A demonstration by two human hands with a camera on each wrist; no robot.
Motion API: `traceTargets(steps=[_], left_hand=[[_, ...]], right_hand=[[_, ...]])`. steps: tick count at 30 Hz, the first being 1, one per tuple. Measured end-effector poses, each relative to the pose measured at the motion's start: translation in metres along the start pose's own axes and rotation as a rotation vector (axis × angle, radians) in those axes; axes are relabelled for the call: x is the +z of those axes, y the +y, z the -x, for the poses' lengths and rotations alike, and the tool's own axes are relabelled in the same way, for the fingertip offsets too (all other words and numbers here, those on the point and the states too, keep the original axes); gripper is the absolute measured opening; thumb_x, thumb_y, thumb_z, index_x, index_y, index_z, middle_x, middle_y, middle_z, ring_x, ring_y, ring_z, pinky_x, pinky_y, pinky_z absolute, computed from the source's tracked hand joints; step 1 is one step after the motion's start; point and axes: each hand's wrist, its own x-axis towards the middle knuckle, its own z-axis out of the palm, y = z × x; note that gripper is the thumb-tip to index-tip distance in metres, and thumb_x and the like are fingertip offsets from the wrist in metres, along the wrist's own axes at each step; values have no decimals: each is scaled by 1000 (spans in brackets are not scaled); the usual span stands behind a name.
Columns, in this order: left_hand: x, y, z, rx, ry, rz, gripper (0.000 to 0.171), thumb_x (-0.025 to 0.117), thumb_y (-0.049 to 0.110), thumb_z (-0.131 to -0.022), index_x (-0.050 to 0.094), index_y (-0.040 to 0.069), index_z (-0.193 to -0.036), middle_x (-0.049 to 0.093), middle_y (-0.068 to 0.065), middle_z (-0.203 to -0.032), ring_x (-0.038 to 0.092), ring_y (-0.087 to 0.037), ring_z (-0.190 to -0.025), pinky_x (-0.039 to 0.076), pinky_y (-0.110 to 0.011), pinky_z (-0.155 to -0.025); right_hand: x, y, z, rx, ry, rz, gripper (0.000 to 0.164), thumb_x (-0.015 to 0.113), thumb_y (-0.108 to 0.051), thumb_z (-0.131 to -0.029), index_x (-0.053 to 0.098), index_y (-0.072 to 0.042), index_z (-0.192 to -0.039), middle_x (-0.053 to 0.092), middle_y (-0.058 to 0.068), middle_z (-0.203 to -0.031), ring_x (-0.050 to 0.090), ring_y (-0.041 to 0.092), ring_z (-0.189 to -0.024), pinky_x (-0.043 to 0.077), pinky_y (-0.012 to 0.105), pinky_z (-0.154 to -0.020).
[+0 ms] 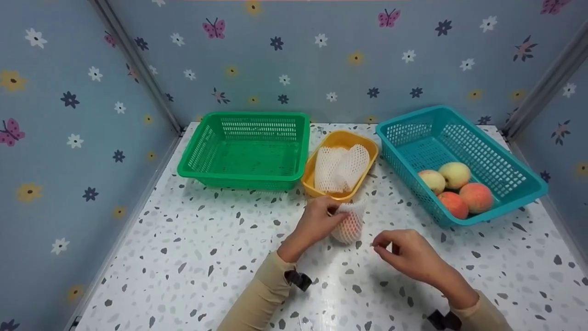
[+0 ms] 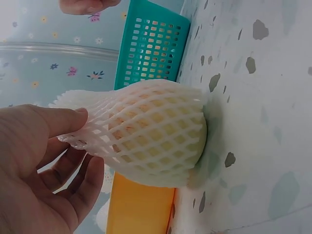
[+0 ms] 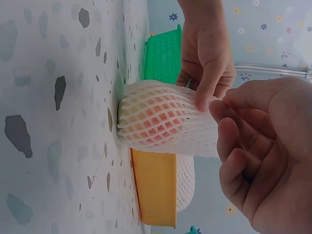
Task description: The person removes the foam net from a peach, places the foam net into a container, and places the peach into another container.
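Observation:
A peach point(image 3: 158, 119) in a white foam net sleeve point(image 2: 156, 131) stands on the speckled table, its lower end peeking out under the mesh. My left hand point(image 1: 320, 218) pinches the sleeve's loose upper edge between thumb and fingers. To the right of the peach, my right hand point(image 1: 411, 257) is held apart from it in the head view. Its fingers are curled, with the thumb tip meeting the forefinger point(image 3: 224, 109), and nothing plainly shows between them. Just behind the wrapped peach is a yellow basket point(image 1: 308, 177) with several more white foam nets point(image 1: 342, 168) in it.
At the back left stands a green basket point(image 1: 243, 177) with nothing in it. A teal basket point(image 1: 510, 202) at the right holds several bare peaches point(image 1: 476, 197). Flower-patterned walls point(image 1: 321, 69) close off the back and both sides of the table.

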Motion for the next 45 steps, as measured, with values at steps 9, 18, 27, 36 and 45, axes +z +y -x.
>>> traceTargets(steps=[9, 18, 27, 36, 45], left_hand=[[1, -2, 1, -16, -26, 22, 13, 72, 24, -73, 67, 18, -84, 55, 7, -77, 53, -7, -70, 46, -20, -61], [-16, -5, 12, -28, -38, -28, 28, 72, 29, -73, 66, 12, -95, 59, 0, -91, 55, -13, -82, 47, -25, -69], [-42, -23, 29, -100, -80, -21, 26, 69, 24, -77, 65, 13, -101, 61, -3, -95, 56, -16, -82, 47, -23, -68], [-61, -40, 44, -183, -65, -6, 26, 69, 21, -76, 63, 14, -101, 60, -10, -93, 58, -18, -78, 47, -26, -67], [-63, -42, 49, -231, -98, 10, 25, 67, 19, -78, 61, 17, -102, 59, -10, -96, 56, -15, -80, 46, -27, -69]], right_hand=[[-1, 1, -1, -2, 23, 36, 12, 62, -20, -82, 62, -33, -85, 58, -20, -74, 46, 0, -49, 41, 20, -45], [1, 2, -12, -150, 270, 231, 24, 64, -14, -76, 60, -21, -98, 57, -11, -94, 54, 4, -77, 47, 25, -60], [-8, 3, -50, -228, 246, 280, 38, 66, -16, -75, 57, -12, -112, 53, 2, -112, 45, 17, -104, 39, 35, -84], [-7, -4, -75, -190, 67, 281, 50, 67, -23, -76, 50, -20, -123, 48, -2, -120, 43, 16, -109, 41, 36, -85], [3, 2, -83, -209, 49, 235, 24, 67, -9, -76, 64, -13, -100, 62, -5, -96, 52, 12, -90, 45, 33, -75]])
